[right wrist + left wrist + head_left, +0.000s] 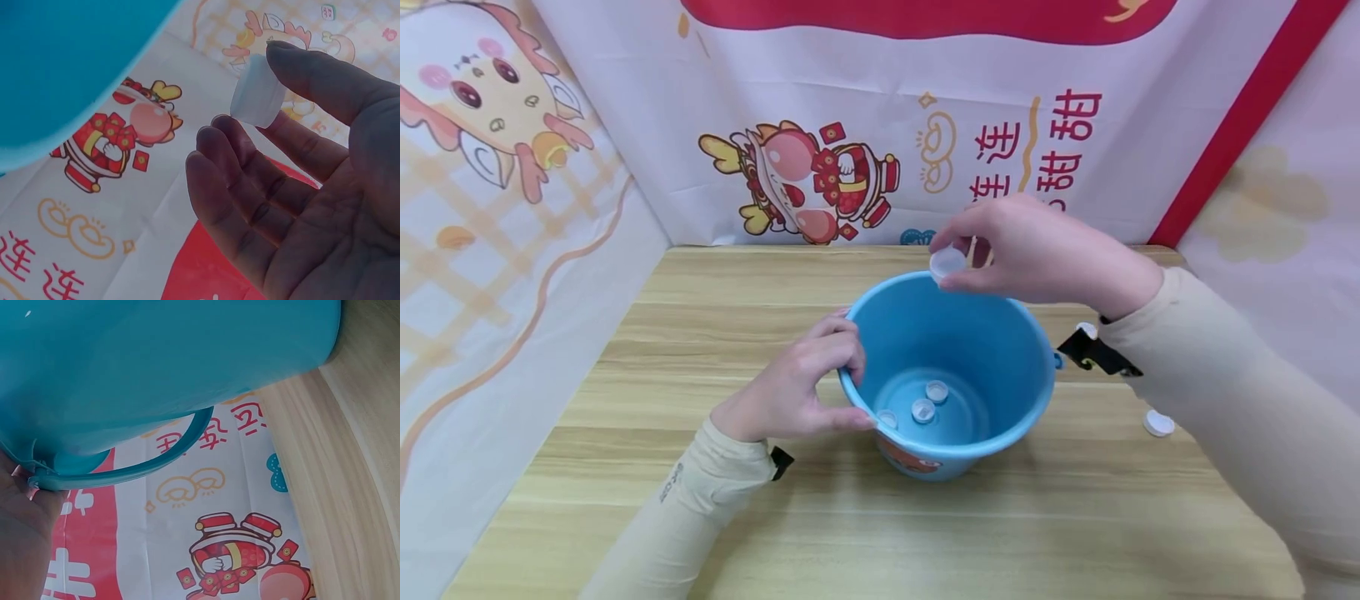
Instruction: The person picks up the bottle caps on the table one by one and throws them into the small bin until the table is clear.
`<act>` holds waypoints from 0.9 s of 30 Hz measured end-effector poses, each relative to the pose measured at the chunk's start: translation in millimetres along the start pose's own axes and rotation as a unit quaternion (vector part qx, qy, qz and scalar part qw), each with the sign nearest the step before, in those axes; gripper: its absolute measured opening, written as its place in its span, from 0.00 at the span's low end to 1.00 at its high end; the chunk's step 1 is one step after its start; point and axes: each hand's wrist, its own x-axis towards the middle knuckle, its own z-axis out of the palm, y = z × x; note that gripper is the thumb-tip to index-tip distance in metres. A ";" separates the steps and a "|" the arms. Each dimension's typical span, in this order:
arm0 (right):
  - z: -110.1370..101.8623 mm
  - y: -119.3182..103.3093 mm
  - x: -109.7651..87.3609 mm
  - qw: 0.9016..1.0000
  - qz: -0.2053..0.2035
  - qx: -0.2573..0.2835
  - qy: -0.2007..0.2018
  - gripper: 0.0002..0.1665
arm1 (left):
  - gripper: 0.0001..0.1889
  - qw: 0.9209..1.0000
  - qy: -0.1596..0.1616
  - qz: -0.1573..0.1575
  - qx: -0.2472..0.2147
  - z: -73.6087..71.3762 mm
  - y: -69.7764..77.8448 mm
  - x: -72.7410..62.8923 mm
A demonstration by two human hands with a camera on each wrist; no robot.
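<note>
A blue bucket (pixel 951 450) stands upright on the wooden table. My left hand (pixel 805 383) grips its left rim, fingers over the edge and thumb along the outside. Above the far rim, my right hand (pixel 1030 250) pinches a small white cap (pixel 948 263) between thumb and fingers. In the right wrist view, the same cap (pixel 256 92) looks translucent, and the other fingers curve loosely below it. Three white caps, one of them this middle cap (pixel 923 410), lie on the bucket's floor. The bucket's blue handle (pixel 144 469) hangs outside, near the left hand in the left wrist view.
Two more white caps lie on the table to the right: one cap (pixel 1159 422) beside the right forearm, another cap (pixel 1087 330) partly hidden behind the black wrist strap (pixel 1099 353). Printed cloth (pixel 850 75) hangs behind the wooden table (pixel 647 400) and along its sides.
</note>
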 end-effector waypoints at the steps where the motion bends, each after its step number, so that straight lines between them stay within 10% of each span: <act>1: 2.0 -0.6 1.8 1.000 -0.001 0.004 -0.004 0.25 | 0.26 1.000 -0.001 0.000 0.000 -0.1 0.1 0.2; 12: 24.8 -7.5 15.9 0.998 0.007 -0.006 -0.063 0.25 | 0.27 0.996 0.009 -0.075 0.048 -5.7 18.9 -1.5; 20: 34.6 -10.4 19.0 0.996 0.007 -0.012 -0.088 0.24 | 0.40 0.970 -0.037 -0.221 0.092 -5.3 35.0 0.5; 27: 36.3 -12.8 22.0 0.995 0.006 -0.021 -0.102 0.24 | 0.44 0.954 -0.088 -0.267 0.107 -8.1 38.7 2.3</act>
